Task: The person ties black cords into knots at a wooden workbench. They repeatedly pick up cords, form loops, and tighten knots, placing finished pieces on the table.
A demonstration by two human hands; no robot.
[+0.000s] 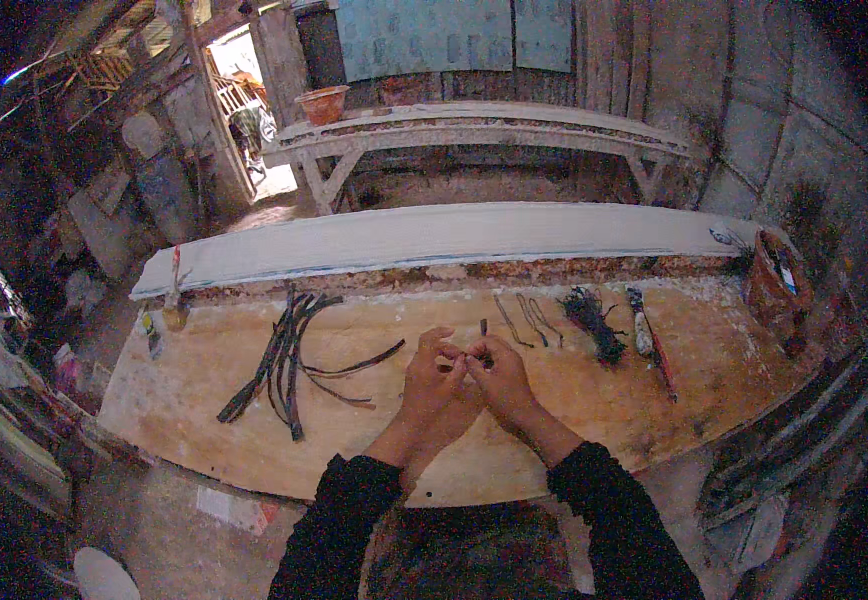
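My left hand (pixel 436 390) and my right hand (pixel 502 376) meet over the middle of the wooden board (pixel 394 460), thumbs and fingertips pinched together. A short end of a dark, flat strip (pixel 484 327) sticks up past my right fingers; the rest of it is hidden. What the left fingertips pinch is too small to make out. Left of my hands lies a loose pile of long dark strips (pixel 289 360), with a few ends curving toward my left hand. Several thin dark cords (pixel 529 320) lie just beyond my right hand, beside a tangled bundle of black string (pixel 594 325).
Right of the bundle lie a dark-and-white tool (pixel 641 322) and a red pen-like stick (pixel 665 368). A brown pot (pixel 779 275) stands at the far right. A brush (pixel 175 300) is at the far left. A long white plank (pixel 454 235) runs behind, then a bench (pixel 494 125) with a clay pot (pixel 323 104).
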